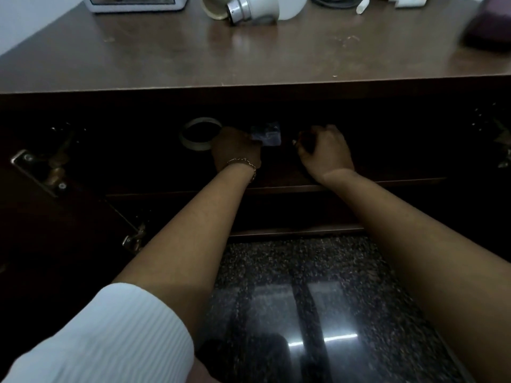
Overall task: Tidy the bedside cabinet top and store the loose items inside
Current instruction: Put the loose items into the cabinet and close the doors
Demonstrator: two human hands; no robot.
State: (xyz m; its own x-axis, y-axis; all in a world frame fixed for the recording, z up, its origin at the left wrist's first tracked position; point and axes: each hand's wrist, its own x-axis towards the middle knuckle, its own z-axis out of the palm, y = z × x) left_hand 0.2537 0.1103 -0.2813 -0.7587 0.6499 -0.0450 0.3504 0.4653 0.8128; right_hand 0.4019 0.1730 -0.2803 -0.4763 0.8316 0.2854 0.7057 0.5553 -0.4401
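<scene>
Pinching a clear packet (266,135) in the left hand (236,150); probably light, slippery, best held by an edge. Cannot tell what the right hand (325,153) holds.

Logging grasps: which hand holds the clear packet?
The left hand, with the wrist chain, holds the clear packet; the right hand is curled beside it, contents unseen.

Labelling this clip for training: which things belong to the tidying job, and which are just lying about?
Job: left hand holding a small packet; right hand; tape roll inside; bulb, cable and white box on the cabinet top.
Lying about: bracelet; floor.
</scene>
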